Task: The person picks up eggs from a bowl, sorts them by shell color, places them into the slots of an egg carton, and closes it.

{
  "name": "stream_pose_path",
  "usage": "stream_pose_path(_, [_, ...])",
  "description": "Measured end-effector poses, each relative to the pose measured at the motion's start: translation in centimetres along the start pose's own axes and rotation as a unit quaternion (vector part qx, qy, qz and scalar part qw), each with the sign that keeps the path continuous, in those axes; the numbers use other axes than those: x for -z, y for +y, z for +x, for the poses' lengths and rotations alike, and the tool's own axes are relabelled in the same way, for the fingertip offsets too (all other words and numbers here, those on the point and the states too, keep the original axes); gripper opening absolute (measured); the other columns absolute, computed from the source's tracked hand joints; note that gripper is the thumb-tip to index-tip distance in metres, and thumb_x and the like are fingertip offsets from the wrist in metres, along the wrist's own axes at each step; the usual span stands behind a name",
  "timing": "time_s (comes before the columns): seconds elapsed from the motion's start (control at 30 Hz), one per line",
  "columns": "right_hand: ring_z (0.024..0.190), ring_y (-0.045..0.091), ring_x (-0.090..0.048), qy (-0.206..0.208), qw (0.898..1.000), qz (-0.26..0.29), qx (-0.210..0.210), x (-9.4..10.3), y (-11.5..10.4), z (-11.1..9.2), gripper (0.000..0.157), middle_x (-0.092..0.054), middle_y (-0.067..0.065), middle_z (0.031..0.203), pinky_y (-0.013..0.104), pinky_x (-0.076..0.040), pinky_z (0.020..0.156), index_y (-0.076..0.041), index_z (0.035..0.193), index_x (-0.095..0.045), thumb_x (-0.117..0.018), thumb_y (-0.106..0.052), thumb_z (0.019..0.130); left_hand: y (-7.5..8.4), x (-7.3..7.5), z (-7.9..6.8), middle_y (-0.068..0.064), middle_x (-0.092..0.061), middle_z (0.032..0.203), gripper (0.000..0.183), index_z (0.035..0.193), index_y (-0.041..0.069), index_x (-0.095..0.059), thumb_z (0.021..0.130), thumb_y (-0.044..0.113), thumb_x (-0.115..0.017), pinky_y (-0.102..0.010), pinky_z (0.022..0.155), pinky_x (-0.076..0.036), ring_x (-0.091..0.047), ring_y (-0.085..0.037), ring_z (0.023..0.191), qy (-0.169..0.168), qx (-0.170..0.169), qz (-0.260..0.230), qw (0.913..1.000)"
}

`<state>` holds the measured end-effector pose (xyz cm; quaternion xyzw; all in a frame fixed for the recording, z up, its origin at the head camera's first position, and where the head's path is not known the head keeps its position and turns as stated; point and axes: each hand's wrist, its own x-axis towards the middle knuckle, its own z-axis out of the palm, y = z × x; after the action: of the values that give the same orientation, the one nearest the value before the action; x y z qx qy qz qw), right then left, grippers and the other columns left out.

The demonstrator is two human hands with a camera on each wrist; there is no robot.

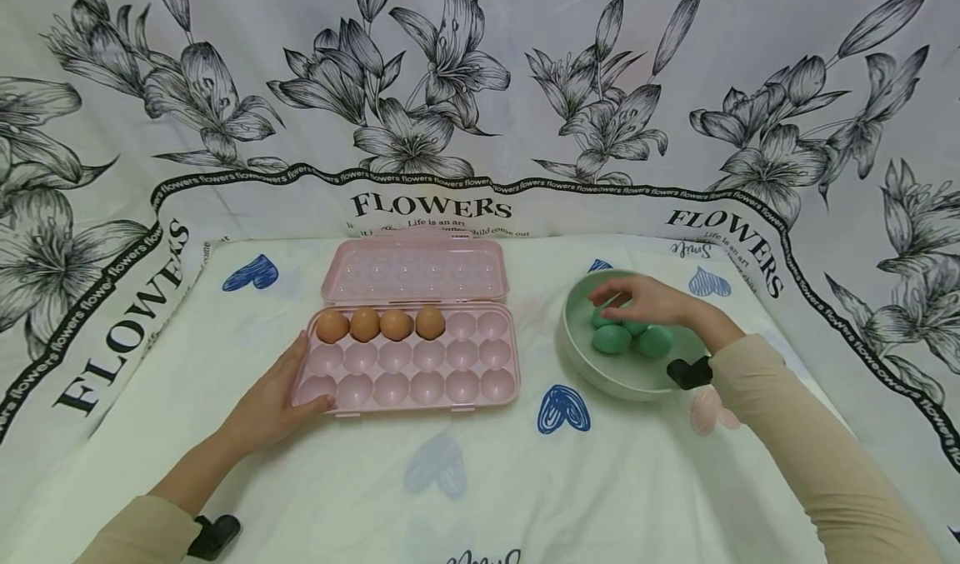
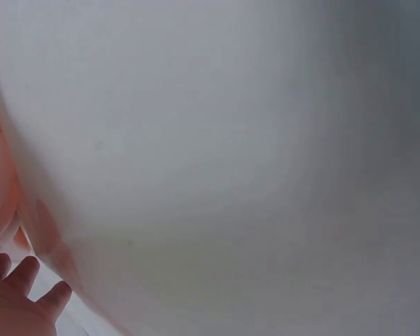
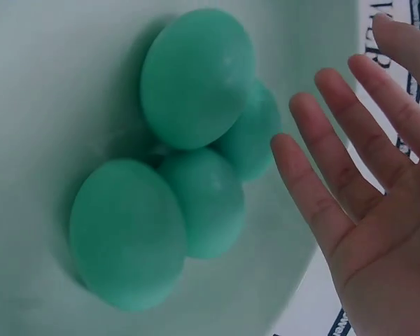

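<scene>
A pink plastic egg carton (image 1: 405, 372) lies with its lid (image 1: 416, 271) folded back. Several brown eggs (image 1: 365, 324) fill the left part of its back row; the other cups hold nothing. My left hand (image 1: 272, 401) holds the carton's left side, thumb at the front left corner; in the left wrist view only some fingertips (image 2: 24, 273) show beside the carton. Over the pale green bowl (image 1: 600, 376) hovers my right hand (image 1: 645, 299), fingers spread and holding nothing. Several green eggs (image 3: 128, 234) sit together in the bowl, apart from the fingers in the right wrist view.
A white cloth (image 1: 480, 489) with heart prints covers the surface. Behind it hangs a flower-printed curtain (image 1: 480, 89). The bowl stands to the right of the carton, with a strip of cloth between them.
</scene>
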<state>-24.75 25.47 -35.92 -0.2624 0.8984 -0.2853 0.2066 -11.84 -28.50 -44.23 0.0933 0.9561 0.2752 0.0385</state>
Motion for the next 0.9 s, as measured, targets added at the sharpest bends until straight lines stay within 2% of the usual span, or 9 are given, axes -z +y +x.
stream_pose_path(0.17, [0.108,0.033,-0.058,-0.013,1.0,0.001,0.014,-0.1,0.8,-0.3,0.038,-0.059,0.018,0.12,0.045,-0.046,0.093,0.001,0.121,-0.056,-0.06,-0.021,0.09,-0.1,0.0,0.1,-0.021,-0.009,0.153,0.108,0.148,0.012,0.005,0.078,0.055,-0.065,-0.065,0.101,-0.026,-0.017,-0.046,0.135,0.001,0.002,0.001,1.0])
stream_pose_path(0.37, [0.108,0.032,-0.059,-0.033,0.999,0.005,0.009,-0.5,1.5,-0.5,0.037,-0.06,0.017,0.118,0.039,-0.048,0.094,0.001,0.119,-0.057,-0.061,-0.02,0.089,-0.2,-0.2,0.2,-0.02,-0.009,0.153,0.109,0.148,0.013,0.006,0.077,0.058,-0.063,-0.064,0.101,-0.026,-0.018,-0.045,0.135,-0.001,0.005,0.006,1.0])
stream_pose_path(0.73, [0.112,0.032,-0.056,-0.06,0.998,-0.028,-0.012,-0.8,1.5,-0.2,0.032,-0.061,0.013,0.119,0.044,-0.046,0.094,-0.006,0.118,-0.06,-0.059,-0.02,0.09,0.0,-0.1,0.0,-0.021,-0.01,0.153,0.108,0.149,0.012,0.005,0.077,0.057,-0.064,-0.064,0.101,-0.026,-0.018,-0.045,0.135,0.002,0.004,0.004,1.0])
stream_pose_path(0.9, [0.117,0.034,-0.052,-0.075,0.996,-0.04,-0.017,-0.9,1.5,0.0,0.034,-0.057,0.014,0.125,0.047,-0.043,0.097,-0.006,0.121,-0.059,-0.059,-0.02,0.09,0.0,-0.1,0.0,-0.02,-0.009,0.153,0.108,0.148,0.011,0.004,0.078,0.056,-0.064,-0.064,0.101,-0.026,-0.018,-0.045,0.136,0.002,0.002,0.003,1.0])
